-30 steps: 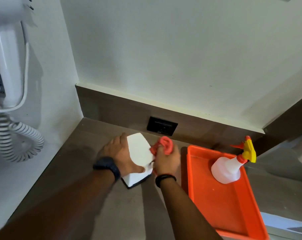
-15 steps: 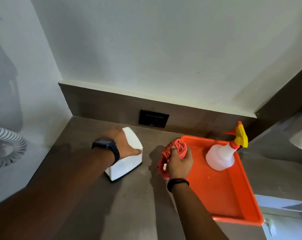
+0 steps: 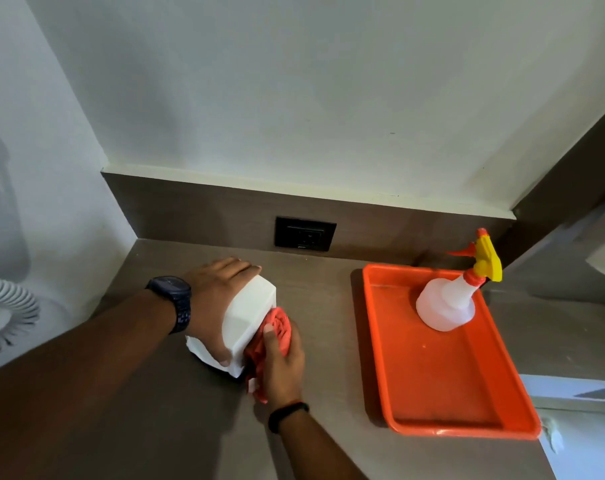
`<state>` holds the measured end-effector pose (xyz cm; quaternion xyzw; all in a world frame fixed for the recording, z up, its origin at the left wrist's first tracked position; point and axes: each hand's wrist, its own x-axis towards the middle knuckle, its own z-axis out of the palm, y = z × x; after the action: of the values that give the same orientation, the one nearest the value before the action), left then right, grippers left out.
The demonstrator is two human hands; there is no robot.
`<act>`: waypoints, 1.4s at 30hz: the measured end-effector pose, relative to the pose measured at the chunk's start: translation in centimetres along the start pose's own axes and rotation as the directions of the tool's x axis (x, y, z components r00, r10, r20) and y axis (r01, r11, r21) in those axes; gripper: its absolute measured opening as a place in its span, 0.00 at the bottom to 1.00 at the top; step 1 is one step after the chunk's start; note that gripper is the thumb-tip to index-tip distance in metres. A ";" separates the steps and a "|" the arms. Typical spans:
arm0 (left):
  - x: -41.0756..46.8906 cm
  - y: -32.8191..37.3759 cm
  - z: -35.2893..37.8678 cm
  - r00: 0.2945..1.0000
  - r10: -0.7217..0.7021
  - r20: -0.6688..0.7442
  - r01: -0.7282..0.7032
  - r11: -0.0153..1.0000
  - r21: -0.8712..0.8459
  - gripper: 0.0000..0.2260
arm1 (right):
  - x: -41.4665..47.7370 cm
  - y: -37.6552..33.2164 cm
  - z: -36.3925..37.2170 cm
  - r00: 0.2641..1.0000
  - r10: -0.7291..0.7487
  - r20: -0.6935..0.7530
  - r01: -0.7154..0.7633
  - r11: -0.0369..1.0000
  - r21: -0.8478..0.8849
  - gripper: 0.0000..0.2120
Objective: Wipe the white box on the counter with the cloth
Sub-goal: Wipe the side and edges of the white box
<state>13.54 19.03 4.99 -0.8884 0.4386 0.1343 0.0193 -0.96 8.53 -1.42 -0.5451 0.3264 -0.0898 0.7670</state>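
Observation:
The white box (image 3: 249,313) sits on the brown counter (image 3: 322,306), tilted up on one edge. My left hand (image 3: 214,299) grips it from the left and top, with a dark watch on the wrist. A bunched red-orange cloth (image 3: 277,334) is pressed against the box's right side. My right hand (image 3: 282,362) is shut on the cloth and has a black band on its wrist. The lower part of the box is hidden behind my left hand.
An orange tray (image 3: 432,386) lies to the right with a white spray bottle (image 3: 450,303) with a yellow trigger standing in its far end. A black wall socket (image 3: 305,233) is in the backsplash. A white coiled cord (image 3: 6,313) hangs at the far left.
My right hand has brought the cloth from over the tray's left edge back against the box's right side. My left hand has tipped the box up. The camera has shifted slightly.

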 end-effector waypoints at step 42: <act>-0.2 0.9 0.7 0.974 -0.182 -0.133 0.174 0.982 -0.070 0.54 | 4.3 -2.8 4.5 0.966 -0.231 -0.116 0.208 0.961 -0.182 0.15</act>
<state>12.60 18.74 4.45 -0.9315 0.3532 0.0828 -0.0252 5.64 8.79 0.18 -0.6334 0.3218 -0.1835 0.6794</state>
